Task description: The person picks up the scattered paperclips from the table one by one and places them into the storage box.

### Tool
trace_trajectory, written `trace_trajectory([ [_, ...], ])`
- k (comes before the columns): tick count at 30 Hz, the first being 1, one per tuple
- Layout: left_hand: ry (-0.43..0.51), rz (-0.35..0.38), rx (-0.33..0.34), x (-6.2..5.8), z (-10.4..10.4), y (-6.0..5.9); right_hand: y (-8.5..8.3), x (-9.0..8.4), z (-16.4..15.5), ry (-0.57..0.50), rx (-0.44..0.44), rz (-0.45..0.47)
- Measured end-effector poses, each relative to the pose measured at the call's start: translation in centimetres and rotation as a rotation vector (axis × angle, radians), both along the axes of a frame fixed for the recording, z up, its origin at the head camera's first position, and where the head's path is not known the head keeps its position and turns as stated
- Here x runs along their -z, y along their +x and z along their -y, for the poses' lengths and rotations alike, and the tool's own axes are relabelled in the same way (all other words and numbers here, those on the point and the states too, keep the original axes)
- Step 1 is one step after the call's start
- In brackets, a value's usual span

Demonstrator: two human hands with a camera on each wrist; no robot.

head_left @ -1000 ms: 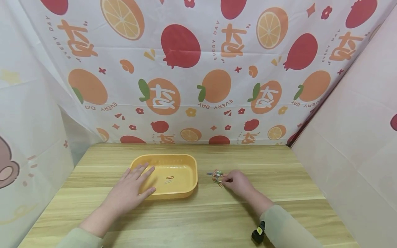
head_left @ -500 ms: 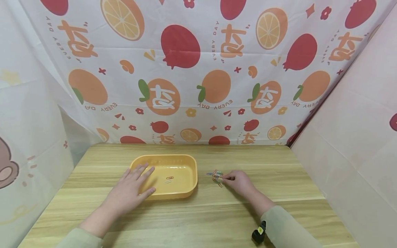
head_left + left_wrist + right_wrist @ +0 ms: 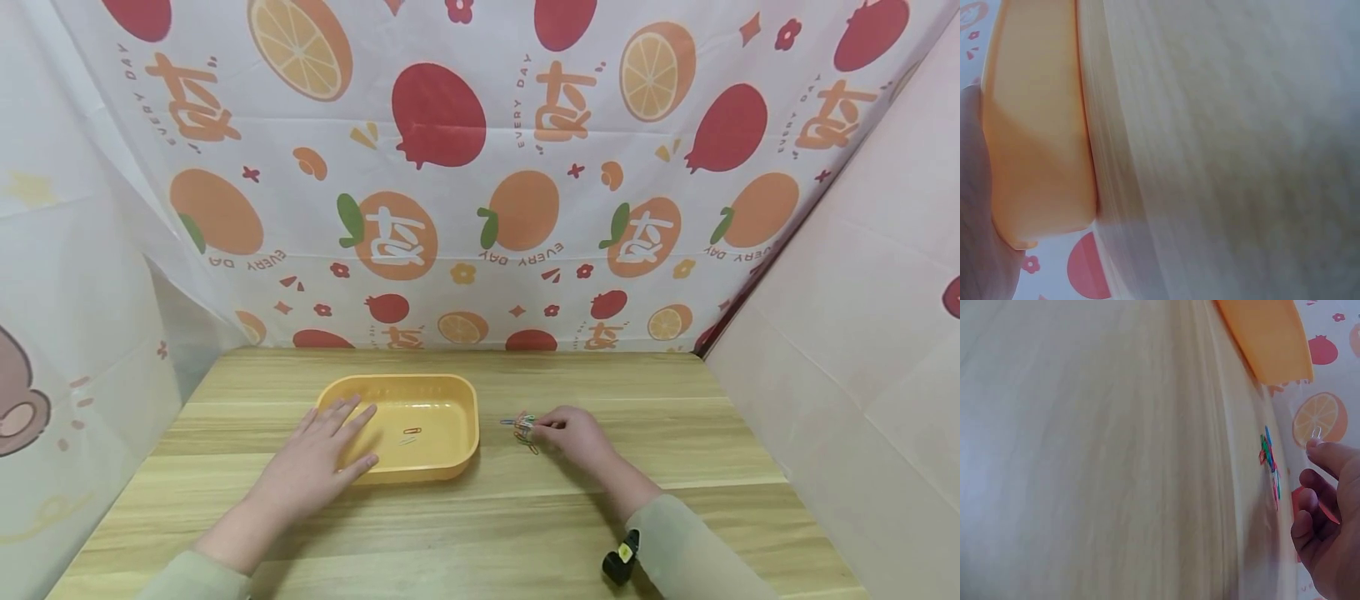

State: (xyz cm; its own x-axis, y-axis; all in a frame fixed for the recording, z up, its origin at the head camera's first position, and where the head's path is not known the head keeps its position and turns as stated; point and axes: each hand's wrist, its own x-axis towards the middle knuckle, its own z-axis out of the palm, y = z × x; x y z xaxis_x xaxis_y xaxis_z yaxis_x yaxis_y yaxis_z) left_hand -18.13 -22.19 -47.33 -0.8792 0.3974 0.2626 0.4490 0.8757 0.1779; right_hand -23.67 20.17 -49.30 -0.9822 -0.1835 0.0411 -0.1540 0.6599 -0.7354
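My right hand (image 3: 577,435) pinches a pale paper clip (image 3: 1317,432) between thumb and fingertip; its other fingers curl loosely in the right wrist view. Just left of that hand, a small heap of coloured paper clips (image 3: 1269,453) lies on the table. My left hand (image 3: 318,454) rests over the left end of a yellow tray (image 3: 457,462), fingers spread and fairly straight, thumb along the near rim. Inside the tray lie an orange paper clip (image 3: 412,431) and some white clips (image 3: 407,441). The left wrist view shows the tray's side with part of that hand at its edge.
The wood-grain table (image 3: 465,542) ends at a fruit-print curtain (image 3: 525,275) behind, with white cloth (image 3: 862,333) at both sides. A black device with a yellow mark (image 3: 621,560) sits at my right cuff.
My right hand has lifted slightly at the clip heap and now pinches one pale paper clip. The left hand keeps its place over the tray.
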Motion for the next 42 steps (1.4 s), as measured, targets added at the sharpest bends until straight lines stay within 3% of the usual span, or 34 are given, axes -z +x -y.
trace_trajectory([
  [12, 0.012, -0.012, 0.003, -0.3, -0.3, 0.6, -0.7, -1.1, 2.5, -0.072, 0.01, 0.057],
  [22, -0.004, -0.02, 0.006, 0.0, 0.0, 0.2, -1.1, -2.6, 5.5, -0.205, -0.031, 0.081],
  [30, -0.004, -0.037, 0.007, 0.1, -0.1, 0.2, -1.4, -3.8, 8.7, -0.252, -0.009, 0.07],
  [42, -0.012, -0.031, 0.006, 0.0, 0.1, 0.1, -0.9, -5.5, 13.4, -0.26, -0.109, 0.044],
])
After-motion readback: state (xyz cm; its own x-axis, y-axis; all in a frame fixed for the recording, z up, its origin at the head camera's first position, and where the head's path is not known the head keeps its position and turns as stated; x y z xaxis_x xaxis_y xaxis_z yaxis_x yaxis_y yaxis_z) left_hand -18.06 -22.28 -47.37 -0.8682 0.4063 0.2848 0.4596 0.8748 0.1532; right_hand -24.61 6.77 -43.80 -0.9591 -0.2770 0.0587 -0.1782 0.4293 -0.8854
